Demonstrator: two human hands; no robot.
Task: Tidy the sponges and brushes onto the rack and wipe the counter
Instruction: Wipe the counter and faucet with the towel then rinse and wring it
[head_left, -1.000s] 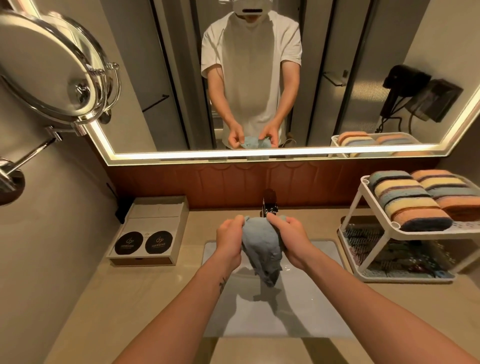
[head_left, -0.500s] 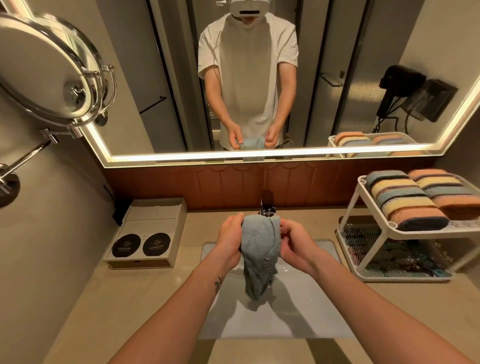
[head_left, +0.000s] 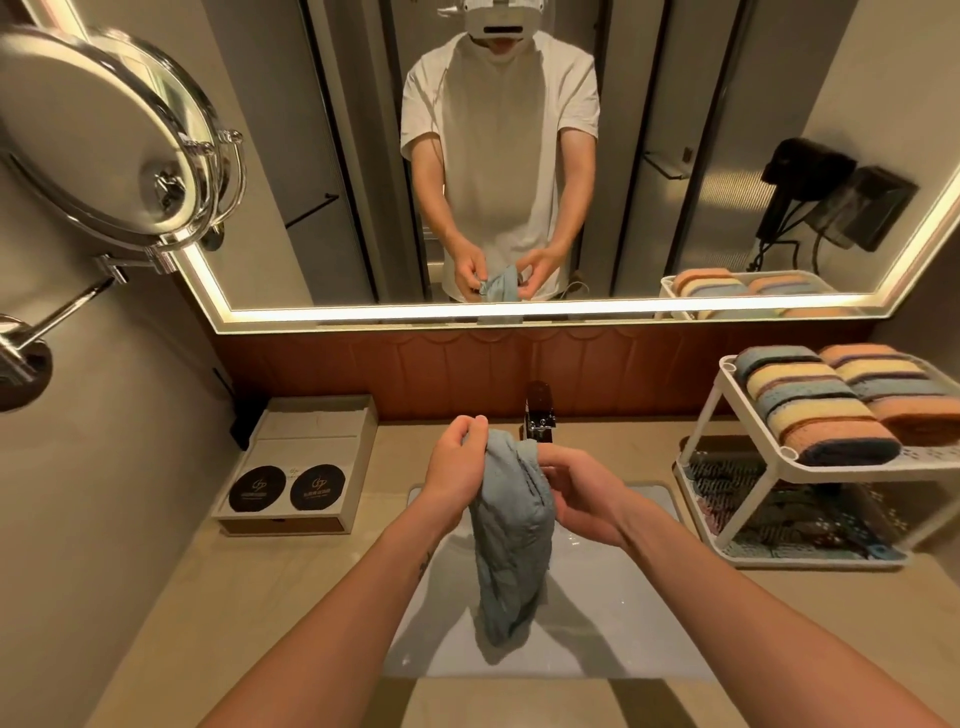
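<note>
A blue-grey cloth (head_left: 511, 545) hangs in a long bunch over the white sink (head_left: 623, 623). My left hand (head_left: 456, 467) pinches its top left edge. My right hand (head_left: 574, 493) holds the cloth's upper right side with curled fingers. On the right stands a white two-tier rack (head_left: 810, 467). Several striped sponges (head_left: 815, 405) lie side by side on its upper shelf. Its lower shelf carries several dark brushes (head_left: 769, 499), partly hidden by the rack's legs.
A chrome tap (head_left: 538, 415) stands behind the sink. A beige box with two black round coasters (head_left: 291, 486) sits on the counter at the left. A round swivel mirror (head_left: 98, 140) juts from the left wall. Beige counter (head_left: 218, 597) surrounds the sink.
The cloth has gone from a balled bunch between both hands to a longer hanging shape. My hands have moved slightly apart at its top.
</note>
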